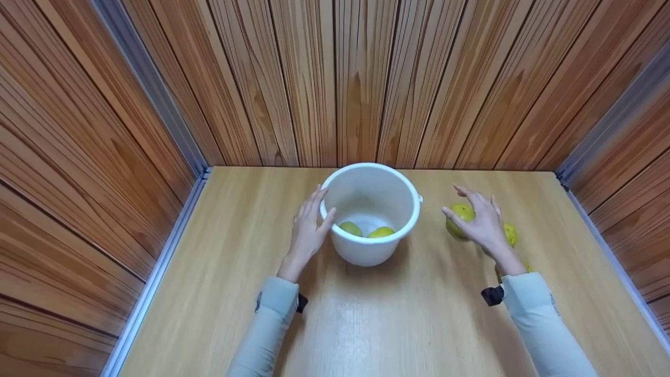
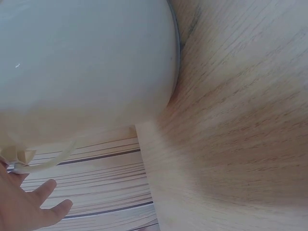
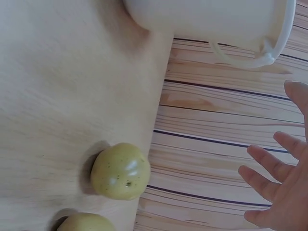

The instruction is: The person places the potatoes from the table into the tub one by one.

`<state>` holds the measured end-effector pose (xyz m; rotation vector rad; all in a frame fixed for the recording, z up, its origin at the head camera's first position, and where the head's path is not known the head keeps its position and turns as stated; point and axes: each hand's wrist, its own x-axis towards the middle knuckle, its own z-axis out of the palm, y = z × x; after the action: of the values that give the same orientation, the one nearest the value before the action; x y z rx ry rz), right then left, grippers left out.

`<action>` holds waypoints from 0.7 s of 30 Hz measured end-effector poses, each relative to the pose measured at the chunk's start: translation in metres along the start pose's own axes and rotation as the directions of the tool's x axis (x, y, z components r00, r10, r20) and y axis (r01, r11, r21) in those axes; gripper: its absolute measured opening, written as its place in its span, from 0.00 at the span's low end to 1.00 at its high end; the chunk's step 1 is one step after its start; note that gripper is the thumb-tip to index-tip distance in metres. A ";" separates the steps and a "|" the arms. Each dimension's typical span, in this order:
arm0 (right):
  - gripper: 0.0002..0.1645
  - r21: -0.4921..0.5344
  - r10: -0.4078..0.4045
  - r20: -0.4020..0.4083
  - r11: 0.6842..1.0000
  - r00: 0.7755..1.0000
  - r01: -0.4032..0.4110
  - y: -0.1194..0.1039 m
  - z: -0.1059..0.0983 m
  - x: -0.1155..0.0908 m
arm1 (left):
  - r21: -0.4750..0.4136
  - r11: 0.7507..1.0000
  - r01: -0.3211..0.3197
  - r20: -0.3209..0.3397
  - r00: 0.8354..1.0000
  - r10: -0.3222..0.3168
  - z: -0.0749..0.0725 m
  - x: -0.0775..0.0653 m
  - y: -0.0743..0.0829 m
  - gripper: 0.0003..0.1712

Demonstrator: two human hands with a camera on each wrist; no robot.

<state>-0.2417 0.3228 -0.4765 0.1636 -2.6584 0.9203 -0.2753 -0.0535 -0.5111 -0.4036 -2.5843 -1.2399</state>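
Head: right hand [image 1: 482, 224], fruit [image 1: 463, 210] (sleeve mark [image 1: 553, 302] illegible)

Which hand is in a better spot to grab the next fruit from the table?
Probably the right hand: its fingers are spread close to a loose fruit. The left hand is farther away, at the white bucket.

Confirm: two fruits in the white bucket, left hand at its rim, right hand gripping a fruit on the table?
One error: the right hand isn't gripping a fruit on the table. The right wrist view shows its fingers spread and apart from it. Rest stands: two fruits in the white bucket, left hand at its rim.
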 end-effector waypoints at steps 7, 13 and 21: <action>0.42 -0.030 0.023 0.027 0.999 0.999 -0.022 0.012 0.002 0.003 | -0.007 1.000 0.013 -0.001 1.000 -0.013 0.000 0.000 0.001 0.35; 0.42 -0.057 0.025 0.035 0.998 0.999 -0.023 0.022 0.006 0.004 | -0.010 1.000 0.025 0.007 1.000 -0.025 0.001 -0.001 0.000 0.36; 0.43 -0.080 0.062 0.047 0.995 0.997 -0.058 0.036 0.007 0.004 | -0.016 1.000 0.018 0.000 1.000 -0.018 0.001 -0.001 0.001 0.33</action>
<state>-0.2547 0.3467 -0.5020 0.0900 -2.7533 0.8386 -0.2745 -0.0519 -0.5112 -0.3836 -2.5851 -1.2668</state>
